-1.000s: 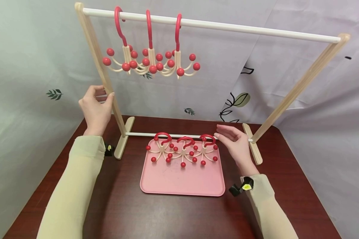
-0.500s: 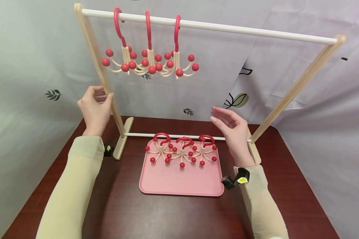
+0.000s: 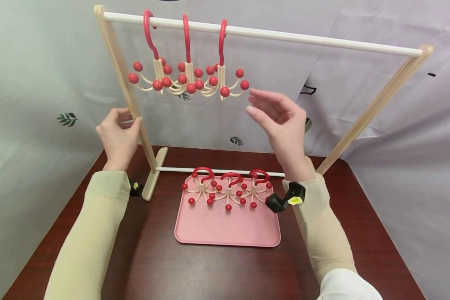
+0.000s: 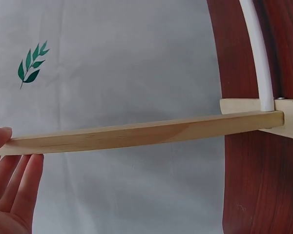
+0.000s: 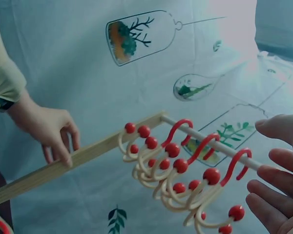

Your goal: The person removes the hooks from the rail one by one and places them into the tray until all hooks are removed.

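My left hand (image 3: pixel 119 135) pinches the left wooden post (image 4: pixel 136 136) of a small garment rack between thumb and fingers. Three red-hooked hangers with curved pale arms and red ball tips hang from the rack's white top rail (image 3: pixel 322 40): a left one (image 3: pixel 158 68), a middle one (image 3: pixel 189 71) and a right one (image 3: pixel 221 73). My right hand (image 3: pixel 281 121) is raised just right of the right hanger, apart from it, fingers loosely bent and holding nothing. In the right wrist view, the fingers (image 5: pixel 271 209) spread beside the hanging row.
A pink tray (image 3: pixel 225 229) on the dark red table (image 3: pixel 161 266) bears three more such hangers, a left one (image 3: pixel 202 186), a middle one (image 3: pixel 229 191) and a right one (image 3: pixel 255 188). Behind it runs the white lower bar (image 3: pixel 176 169). The right post (image 3: pixel 375 108) slants up behind my right arm.
My right hand has risen from beside the lower bar, up and slightly left, to the level of the hanging hangers' lower ends. My left hand keeps its hold on the post.
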